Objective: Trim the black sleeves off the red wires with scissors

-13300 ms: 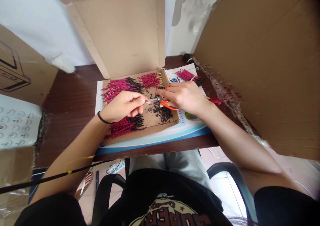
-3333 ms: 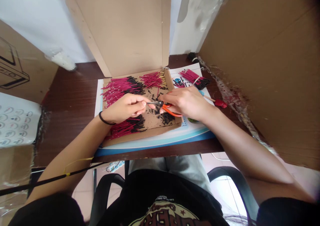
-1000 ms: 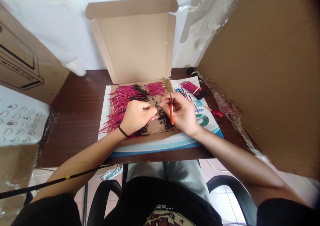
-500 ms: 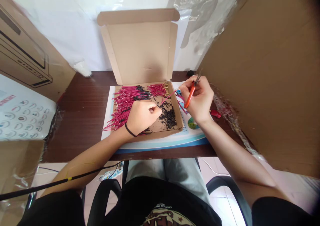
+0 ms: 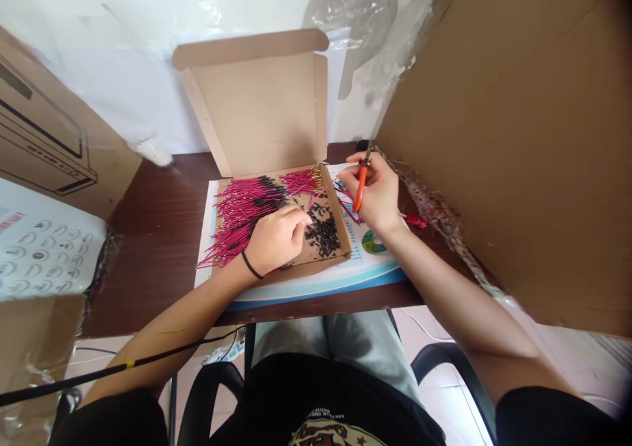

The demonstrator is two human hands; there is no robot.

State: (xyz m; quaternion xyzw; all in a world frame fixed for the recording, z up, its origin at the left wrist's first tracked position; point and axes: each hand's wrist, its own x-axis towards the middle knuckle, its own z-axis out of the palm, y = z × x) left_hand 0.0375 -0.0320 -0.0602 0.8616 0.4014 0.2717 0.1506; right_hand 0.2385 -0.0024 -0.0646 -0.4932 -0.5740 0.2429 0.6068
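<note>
An open cardboard box [image 5: 345, 245] holds rows of red wires [image 5: 241, 202] with black ends, a smaller bundle of red wires [image 5: 301, 181] with gold tips, and a heap of small black pieces [image 5: 323, 235]. My left hand [image 5: 279, 235], a black band at its wrist, is over the box with its fingers closed; what they pinch, if anything, is too small to name. Past the box's right side, my right hand [image 5: 372, 192] is wrapped round an orange-handled tool [image 5: 361, 186], its metal end pointing up and away. A thin red wire slants between the hands.
The box lid [image 5: 261, 103] stands raised against the covered wall. Beneath the box lies a printed sheet [image 5: 296, 289] on the dark table [image 5: 143, 261]. Loose wires and a red object [image 5: 415, 221] lie at the right. Large cardboard panels [image 5: 508, 143] flank the table.
The whole view has shifted slightly, moving the box and hands left in the picture. My left hand's fingers are turned a little differently. The orange-handled tool remains in my right hand.
</note>
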